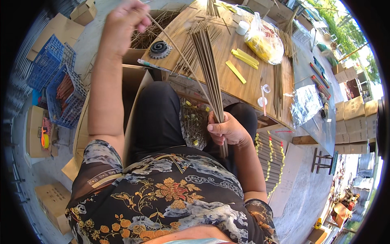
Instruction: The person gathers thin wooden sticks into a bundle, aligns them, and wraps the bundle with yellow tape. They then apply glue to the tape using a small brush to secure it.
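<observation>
Right hand (228, 130) is closed around the lower part of a bundle (209, 69) of thin brown sticks. The bundle stands tilted, its short butt end showing below the fist over the lap, its long upper part fanning up over the tabletop (260, 83).

Left hand (124, 22) is raised high at the upper left, fingers (140, 20) pinched shut on one stick (178, 55). That stick runs diagonally from the pinch down toward the right fist, where its lower end meets the bundle; whether that end sits inside the grip cannot be told.

Judgement on the step in hand: one stick is being separated from the bundle. To do it well, the right grip should be firm enough to hold the rest yet slack enough to let one slide. The pull should run along the stick's length, not across it, since so thin a stick would likely snap if bent. The fanned upper ends should stay clear of the loose sticks (189, 46) lying on the tabletop.

Nearby:
- A dark spiral disc (159, 49) at the tabletop's near left corner.
- Yellow strips (243, 57) and a plastic bag (264, 40) with yellow contents further right.
- Blue baskets (61, 87) on the floor, left.
</observation>
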The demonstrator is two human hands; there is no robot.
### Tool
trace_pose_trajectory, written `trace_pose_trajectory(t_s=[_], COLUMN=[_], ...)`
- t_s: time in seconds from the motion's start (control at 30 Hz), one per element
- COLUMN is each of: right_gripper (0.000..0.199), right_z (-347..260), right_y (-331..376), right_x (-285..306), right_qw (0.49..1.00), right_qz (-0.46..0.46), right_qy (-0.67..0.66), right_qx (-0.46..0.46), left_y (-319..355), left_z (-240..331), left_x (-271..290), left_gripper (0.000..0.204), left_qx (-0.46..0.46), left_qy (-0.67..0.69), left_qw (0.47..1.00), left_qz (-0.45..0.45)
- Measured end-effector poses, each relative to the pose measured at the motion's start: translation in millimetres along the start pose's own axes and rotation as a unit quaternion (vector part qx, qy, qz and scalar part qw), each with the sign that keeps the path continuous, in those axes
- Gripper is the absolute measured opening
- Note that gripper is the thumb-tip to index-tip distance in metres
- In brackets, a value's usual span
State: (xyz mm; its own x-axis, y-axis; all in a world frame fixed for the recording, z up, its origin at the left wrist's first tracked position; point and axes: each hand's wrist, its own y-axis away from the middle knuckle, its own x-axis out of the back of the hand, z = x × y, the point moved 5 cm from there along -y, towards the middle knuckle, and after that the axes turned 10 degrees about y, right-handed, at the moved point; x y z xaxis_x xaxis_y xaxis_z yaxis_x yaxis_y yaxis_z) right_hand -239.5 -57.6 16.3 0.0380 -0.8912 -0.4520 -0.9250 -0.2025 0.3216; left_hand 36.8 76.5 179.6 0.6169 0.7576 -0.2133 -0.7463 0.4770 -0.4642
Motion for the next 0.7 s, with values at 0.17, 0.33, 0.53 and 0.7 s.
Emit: trace_pose_trajectory(t_s=[0.17,0.33,0.53,0.7], right_gripper=[0.021,0.021,0.022,0.023], right_z=[4.5,1.6,-2.6,-1.1], right_y=[1.6,-4.8,-7.4,-5.8], right_x=[6.9,0.1,-4.5,-7.3], right_qw=[1.0,1.0,1.0,0.993], right_qz=[0.018,-0.003,0.011,0.065], right_qy=[-0.02,-0.009,0.026,0.097], right_qx=[-0.01,-0.01,0.007,0.01], left_y=[-53.3,-72.9,-31.1,45.3], left_z=[11.4,-10.1,-69.4,-71.8], left_x=[100.8,127.1,39.1,-51.6], left_gripper=[0.042,0.021,0.031,0.036], left_qx=[-0.073,-0.148,0.061,0.167], left_qy=[0.036,-0.007,0.006,0.118], left_qw=[0.991,0.961,0.991,0.979], left_qz=[0.108,0.234,0.123,0.014])
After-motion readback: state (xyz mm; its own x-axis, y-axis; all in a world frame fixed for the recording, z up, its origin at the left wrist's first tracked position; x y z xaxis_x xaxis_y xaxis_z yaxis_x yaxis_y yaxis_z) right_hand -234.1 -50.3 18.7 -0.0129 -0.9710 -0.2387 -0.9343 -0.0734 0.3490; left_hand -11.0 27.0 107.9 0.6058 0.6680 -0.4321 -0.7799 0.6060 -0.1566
